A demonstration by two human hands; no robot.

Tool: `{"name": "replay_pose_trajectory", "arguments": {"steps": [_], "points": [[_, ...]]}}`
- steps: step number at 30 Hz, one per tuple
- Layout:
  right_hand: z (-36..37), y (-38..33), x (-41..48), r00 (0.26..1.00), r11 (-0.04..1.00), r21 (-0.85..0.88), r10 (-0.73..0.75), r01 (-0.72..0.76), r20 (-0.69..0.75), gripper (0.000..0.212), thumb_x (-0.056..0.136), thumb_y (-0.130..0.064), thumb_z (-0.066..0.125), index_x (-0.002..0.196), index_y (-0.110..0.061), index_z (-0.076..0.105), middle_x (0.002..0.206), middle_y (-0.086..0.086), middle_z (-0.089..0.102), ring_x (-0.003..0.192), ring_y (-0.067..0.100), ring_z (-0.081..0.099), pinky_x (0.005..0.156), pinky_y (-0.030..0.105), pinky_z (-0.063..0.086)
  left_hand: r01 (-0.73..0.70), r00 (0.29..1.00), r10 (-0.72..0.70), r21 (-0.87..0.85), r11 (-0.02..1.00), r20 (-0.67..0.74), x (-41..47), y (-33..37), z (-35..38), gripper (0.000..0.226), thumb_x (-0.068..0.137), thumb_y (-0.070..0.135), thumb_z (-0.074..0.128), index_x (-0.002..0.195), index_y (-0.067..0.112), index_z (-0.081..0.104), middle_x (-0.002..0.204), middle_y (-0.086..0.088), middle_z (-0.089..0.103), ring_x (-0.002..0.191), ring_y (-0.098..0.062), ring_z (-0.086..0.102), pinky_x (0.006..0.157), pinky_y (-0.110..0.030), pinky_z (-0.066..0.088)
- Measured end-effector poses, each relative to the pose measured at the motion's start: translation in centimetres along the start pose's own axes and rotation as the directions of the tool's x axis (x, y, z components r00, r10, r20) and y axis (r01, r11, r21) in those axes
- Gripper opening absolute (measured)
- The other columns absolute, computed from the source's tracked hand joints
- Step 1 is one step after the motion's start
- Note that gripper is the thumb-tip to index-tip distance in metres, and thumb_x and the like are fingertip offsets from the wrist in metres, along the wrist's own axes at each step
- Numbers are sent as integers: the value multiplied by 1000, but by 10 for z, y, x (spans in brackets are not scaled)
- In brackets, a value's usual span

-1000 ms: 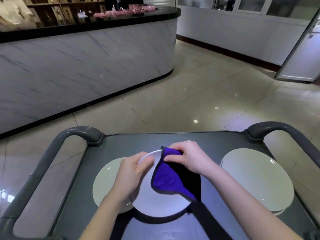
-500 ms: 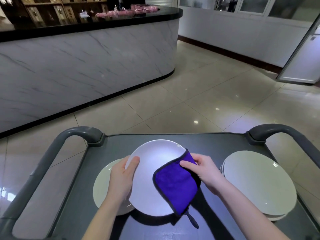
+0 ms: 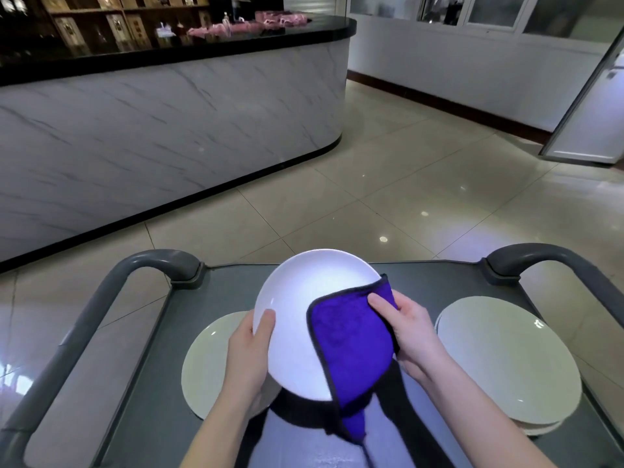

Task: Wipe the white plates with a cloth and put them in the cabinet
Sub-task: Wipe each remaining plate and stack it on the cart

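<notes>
Head view: I note plate (image 3: pixel 304 298) tilted up since earlier; left hand (image 3: pixel 251 352) grips rim; right hand (image 3: pixel 412 336) pinches cloth (image 3: pixel 351 342); wiping underway.

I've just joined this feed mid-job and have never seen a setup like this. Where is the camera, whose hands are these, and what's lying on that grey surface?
There is no machine here. A person works with bare hands, and the single picture comes from a wide-angle camera worn on their head, looking forward and down.

The left hand grips a white plate by its left edge and holds it tilted up above a grey cart. The right hand holds a purple cloth against the plate's right side.

On the cart, a second plate lies at the left and a stack of plates at the right. Beyond the cart are a tiled floor and a marble-fronted counter.
</notes>
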State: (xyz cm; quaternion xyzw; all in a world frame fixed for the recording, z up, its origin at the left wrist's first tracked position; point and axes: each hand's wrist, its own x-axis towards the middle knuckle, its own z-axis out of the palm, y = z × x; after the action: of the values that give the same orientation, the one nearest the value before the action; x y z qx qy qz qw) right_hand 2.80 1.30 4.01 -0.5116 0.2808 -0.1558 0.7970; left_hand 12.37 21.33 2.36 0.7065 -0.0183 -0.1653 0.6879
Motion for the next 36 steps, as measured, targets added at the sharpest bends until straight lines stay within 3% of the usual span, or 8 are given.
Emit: {"name": "replay_pose_trajectory", "arguments": {"steps": [3, 7, 14, 21, 25, 31, 34, 36], "points": [[-3, 9, -2, 998, 998, -20, 53, -52, 40, 17, 92, -7, 63, 106, -2, 71, 98, 15, 74, 82, 22, 67, 68, 26, 55, -20, 996, 14, -66, 998, -88, -2, 4, 7, 19, 105, 28, 50, 100, 33, 68, 91, 20, 76, 80, 0, 72, 58, -11, 52], [-6, -12, 6, 990, 933, -346, -56, 99, 133, 10, 91, -8, 67, 93, -1, 72, 78, 3, 72, 70, 13, 61, 59, 20, 48, -103, 994, 107, 138, 985, -22, 6, 13, -4, 20, 104, 31, 51, 97, 30, 70, 89, 15, 76, 80, -7, 71, 65, -25, 54], [32, -38, 11, 884, 429, -777, -141, 460, 445, 18, 83, -31, 76, 69, -24, 67, 62, -8, 60, 60, 2, 46, 60, 21, 37, -425, 881, 286, 366, 828, 377, 13, 31, 1, 29, 94, 24, 64, 65, 29, 61, 60, 16, 55, 56, 2, 46, 54, -11, 37], [6, -19, 6, 953, 731, -621, -137, 281, 270, 16, 89, -21, 71, 73, -20, 69, 65, -10, 61, 63, 6, 52, 59, 21, 40, -244, 966, 212, 246, 938, 149, 6, 11, -4, 29, 98, 18, 61, 74, 28, 74, 69, 7, 71, 60, 0, 59, 56, -13, 45], [-16, 8, -8, 985, 937, -348, 19, 43, 172, 11, 92, -12, 66, 83, -8, 73, 75, 2, 67, 69, 14, 58, 60, 22, 44, -4, 998, 9, 74, 997, -58, 5, 1, -7, 27, 101, 29, 58, 83, 23, 77, 83, -3, 77, 79, -26, 70, 73, -41, 57], [-4, -12, -1, 953, 782, -561, -139, 273, 269, 19, 88, -14, 71, 72, -22, 67, 64, -14, 62, 62, 2, 53, 58, 15, 40, -227, 961, 166, 286, 931, 223, 9, 22, -8, 30, 98, 28, 60, 70, 31, 71, 68, 11, 71, 57, -2, 61, 53, -14, 45], [15, -20, 2, 885, 589, -677, -157, 441, 439, 17, 87, -18, 73, 76, -30, 68, 69, -13, 65, 66, -1, 54, 64, 16, 42, -369, 886, 170, 435, 821, 431, 14, 31, 3, 29, 84, 35, 62, 57, 30, 57, 53, 14, 47, 52, 0, 41, 50, -16, 33], [21, -19, 3, 863, 556, -678, -164, 481, 478, 16, 87, -18, 72, 79, -31, 70, 72, -16, 67, 69, -1, 55, 67, 17, 43, -385, 878, 174, 443, 809, 446, 18, 35, 8, 21, 81, 35, 64, 60, 30, 64, 58, 15, 55, 58, -2, 46, 57, -19, 38]]}}
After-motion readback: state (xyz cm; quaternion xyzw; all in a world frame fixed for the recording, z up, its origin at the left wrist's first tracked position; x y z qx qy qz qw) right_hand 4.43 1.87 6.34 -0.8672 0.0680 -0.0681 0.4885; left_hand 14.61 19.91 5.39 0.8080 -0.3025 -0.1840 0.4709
